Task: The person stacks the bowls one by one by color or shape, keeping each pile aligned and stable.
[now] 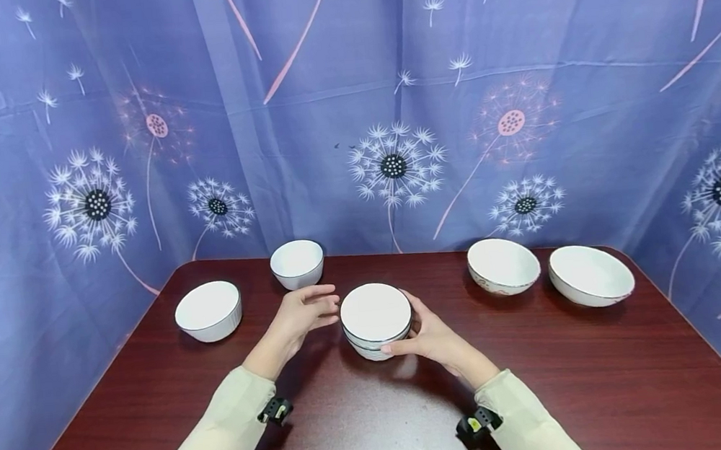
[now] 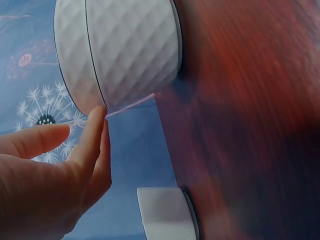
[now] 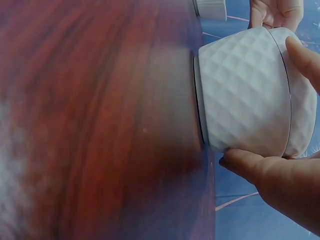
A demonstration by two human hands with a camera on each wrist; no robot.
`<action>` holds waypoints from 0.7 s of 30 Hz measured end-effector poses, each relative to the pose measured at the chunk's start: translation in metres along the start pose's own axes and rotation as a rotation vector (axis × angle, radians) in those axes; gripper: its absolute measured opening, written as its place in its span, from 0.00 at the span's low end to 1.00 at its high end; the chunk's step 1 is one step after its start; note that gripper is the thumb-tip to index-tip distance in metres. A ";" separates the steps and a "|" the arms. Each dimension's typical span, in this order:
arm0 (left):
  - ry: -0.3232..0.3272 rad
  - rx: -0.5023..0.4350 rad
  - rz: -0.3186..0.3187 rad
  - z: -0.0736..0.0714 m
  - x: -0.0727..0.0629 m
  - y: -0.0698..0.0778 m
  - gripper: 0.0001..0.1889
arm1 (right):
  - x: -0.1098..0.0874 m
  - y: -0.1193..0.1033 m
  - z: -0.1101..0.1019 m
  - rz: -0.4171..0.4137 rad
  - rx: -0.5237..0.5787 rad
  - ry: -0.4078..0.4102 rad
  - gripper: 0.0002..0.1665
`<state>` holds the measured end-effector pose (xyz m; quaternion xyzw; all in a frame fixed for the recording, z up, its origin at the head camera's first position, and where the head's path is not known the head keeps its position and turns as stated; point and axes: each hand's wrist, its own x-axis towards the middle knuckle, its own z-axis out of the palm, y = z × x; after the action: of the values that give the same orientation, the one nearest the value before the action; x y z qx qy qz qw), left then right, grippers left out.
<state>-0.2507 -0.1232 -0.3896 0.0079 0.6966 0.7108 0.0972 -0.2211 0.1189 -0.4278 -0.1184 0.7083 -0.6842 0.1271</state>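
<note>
Two white bowls with a diamond-textured outside and dark rims stand nested at mid-table, the upper bowl (image 1: 375,312) sitting inside the lower bowl (image 3: 242,95). My right hand (image 1: 438,337) grips the stack from the right, its thumb across the front near the rims and its fingers round the far side. On the other side my left hand (image 1: 300,316) has its fingers extended, with fingertips right at the rims in the left wrist view. The left thumb stands apart from the bowls and that hand holds nothing.
A ribbed white bowl (image 1: 209,312) stands at the left, and a small white bowl (image 1: 297,263) is behind my left hand. Two wider patterned bowls (image 1: 503,266) stand at the back right of the dark red wooden table (image 1: 610,375). A blue dandelion-print curtain (image 1: 327,148) hangs behind.
</note>
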 end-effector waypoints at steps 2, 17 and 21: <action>-0.001 -0.012 0.006 -0.004 -0.001 0.000 0.23 | -0.001 -0.001 0.000 -0.004 -0.019 0.003 0.65; 0.147 -0.098 0.096 -0.055 -0.015 0.020 0.23 | -0.001 -0.014 0.001 -0.057 -0.119 0.075 0.61; 0.214 -0.148 0.131 -0.072 -0.022 0.028 0.25 | -0.002 -0.015 0.002 -0.046 -0.144 0.087 0.60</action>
<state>-0.2435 -0.1977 -0.3615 -0.0297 0.6468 0.7617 -0.0238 -0.2186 0.1171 -0.4127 -0.1136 0.7576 -0.6387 0.0718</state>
